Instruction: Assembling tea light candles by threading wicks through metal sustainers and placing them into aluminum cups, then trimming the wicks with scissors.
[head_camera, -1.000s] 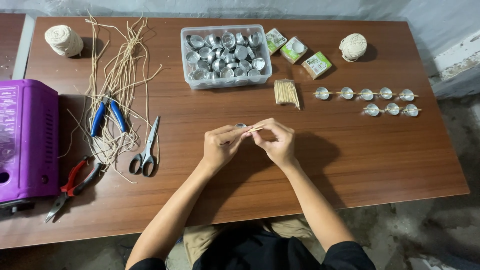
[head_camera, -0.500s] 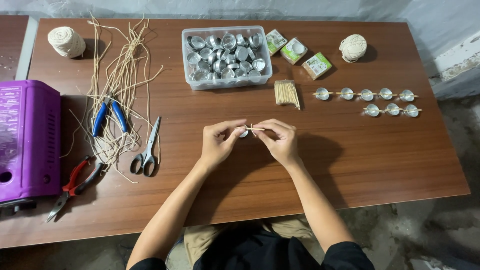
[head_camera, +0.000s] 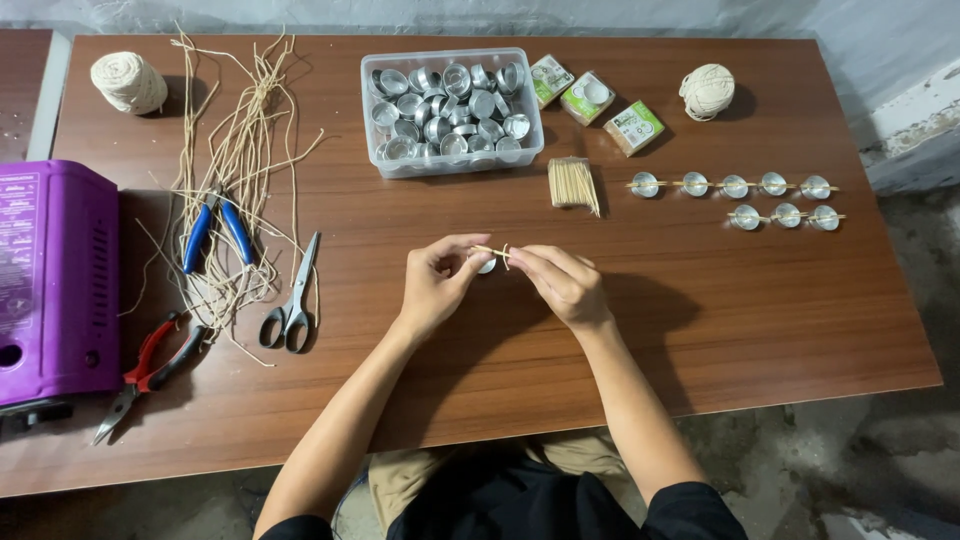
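Wide brown tabletop (head_camera: 700, 330), purple machine (head_camera: 55, 280) out at nine o'clock, clear tub of metal cups (head_camera: 452, 110) at twelve — dead centre, left hand (head_camera: 440, 285) and right hand (head_camera: 562, 282) meet, fingers pinched together on a thin wooden stick (head_camera: 492, 252) and a small metal cup (head_camera: 487, 265).

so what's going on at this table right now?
A person sits at a wooden table with both hands together over its middle. The left hand and right hand pinch a thin wooden stick with a small metal cup on it. To the right lie two finished rows of cups on sticks. Behind are a clear bin of metal cups and a bundle of sticks; scissors and pliers lie to the left.
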